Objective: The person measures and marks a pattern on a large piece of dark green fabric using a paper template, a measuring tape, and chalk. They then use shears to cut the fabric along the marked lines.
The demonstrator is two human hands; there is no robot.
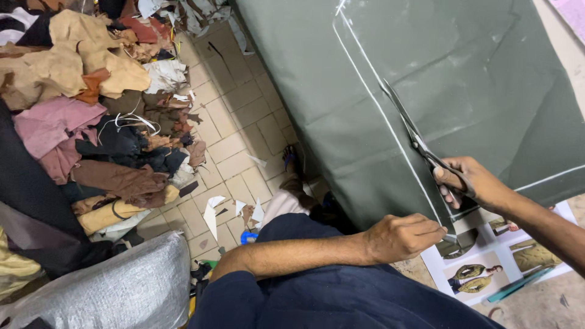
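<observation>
Where a large grey-green sheet [439, 91], marked with pale chalk lines, hangs over the table edge, my right hand [472, 183] is closed around scissors [414, 137], blades parted on a line. My left hand [402, 236] pinches the sheet's lower edge.

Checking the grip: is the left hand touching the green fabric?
Touching: the head view shows the left hand pinching the green fabric's cut edge.

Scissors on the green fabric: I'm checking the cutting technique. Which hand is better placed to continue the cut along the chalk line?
Right hand: it grips the scissors. Left hand pinches the fabric edge.
</observation>
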